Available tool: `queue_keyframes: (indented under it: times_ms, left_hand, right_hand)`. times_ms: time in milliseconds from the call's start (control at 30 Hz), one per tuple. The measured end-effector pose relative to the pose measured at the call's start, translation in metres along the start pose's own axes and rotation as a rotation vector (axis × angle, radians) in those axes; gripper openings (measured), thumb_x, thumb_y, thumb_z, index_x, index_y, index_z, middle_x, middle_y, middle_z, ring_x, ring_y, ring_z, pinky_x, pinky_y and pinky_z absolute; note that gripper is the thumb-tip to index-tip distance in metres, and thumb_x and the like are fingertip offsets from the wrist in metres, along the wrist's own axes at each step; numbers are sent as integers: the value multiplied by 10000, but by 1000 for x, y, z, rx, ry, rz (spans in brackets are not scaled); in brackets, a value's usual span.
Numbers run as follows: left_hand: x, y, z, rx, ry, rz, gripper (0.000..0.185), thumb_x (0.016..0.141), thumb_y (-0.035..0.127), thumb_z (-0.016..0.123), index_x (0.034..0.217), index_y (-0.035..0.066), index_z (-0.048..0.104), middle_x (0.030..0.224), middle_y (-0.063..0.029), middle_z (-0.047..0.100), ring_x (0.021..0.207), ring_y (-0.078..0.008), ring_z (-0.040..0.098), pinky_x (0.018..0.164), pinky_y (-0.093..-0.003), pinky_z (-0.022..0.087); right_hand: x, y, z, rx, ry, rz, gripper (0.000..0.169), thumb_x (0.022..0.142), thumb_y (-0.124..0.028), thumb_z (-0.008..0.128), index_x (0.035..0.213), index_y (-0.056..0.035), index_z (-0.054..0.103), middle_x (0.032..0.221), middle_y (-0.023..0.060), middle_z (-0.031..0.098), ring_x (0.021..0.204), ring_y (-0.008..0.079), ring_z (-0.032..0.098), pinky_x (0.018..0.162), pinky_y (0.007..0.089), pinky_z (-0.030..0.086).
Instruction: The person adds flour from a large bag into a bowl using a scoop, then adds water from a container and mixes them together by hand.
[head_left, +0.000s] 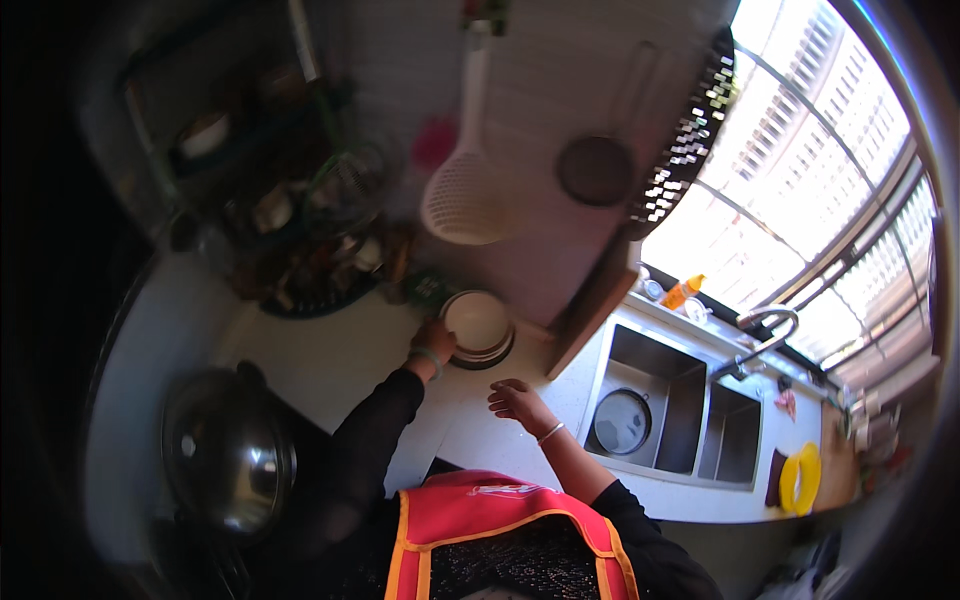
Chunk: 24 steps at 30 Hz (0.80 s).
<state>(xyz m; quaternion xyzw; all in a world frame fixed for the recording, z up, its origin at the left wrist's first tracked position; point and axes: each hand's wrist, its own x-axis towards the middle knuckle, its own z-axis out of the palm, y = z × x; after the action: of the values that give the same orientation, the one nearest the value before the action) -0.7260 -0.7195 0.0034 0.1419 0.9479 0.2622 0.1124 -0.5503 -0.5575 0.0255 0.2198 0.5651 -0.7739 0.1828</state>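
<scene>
A stack of pale bowls (477, 322) with dark rims stands on the white countertop (337, 352), against the wall. My left hand (433, 343) is at the left side of the stack, touching or gripping its edge; the fingers are partly hidden, so its hold cannot be told. A green bangle circles that wrist. To the right and nearer my body, my right hand (514, 401) hovers over the counter with its fingers apart and nothing in them. That wrist bears a silver bangle.
Right of a wooden board (592, 322) lies a double steel sink (679, 412) with a round pan (622, 421) inside and a faucet (757, 345). A lidded pot (229, 450) stands left. A white skimmer (469, 187) and a strainer (596, 171) hang above; a yellow ring-shaped thing (801, 478) sits far right.
</scene>
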Motion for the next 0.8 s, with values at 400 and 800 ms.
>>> queue_keyframes:
  times_ms: [400,800]
  left_hand:
    - [37,14,-7,89,-13,12,352,766,187,587,1024,-53,564,969,-261,575,907,-396,563,777,-453,476]
    - [13,6,-28,-206,140,112,276,793,117,509,1005,-56,543,892,-215,596,697,-312,610,566,-411,504]
  right_hand:
    - [40,-22,-12,28,-55,-27,249,875,-193,502,1070,-45,548,834,66,623,694,151,615,593,249,509]
    - [57,-7,-8,3,-169,-93,363,883,-358,506,1047,-38,554,812,61,609,665,133,593,578,241,490]
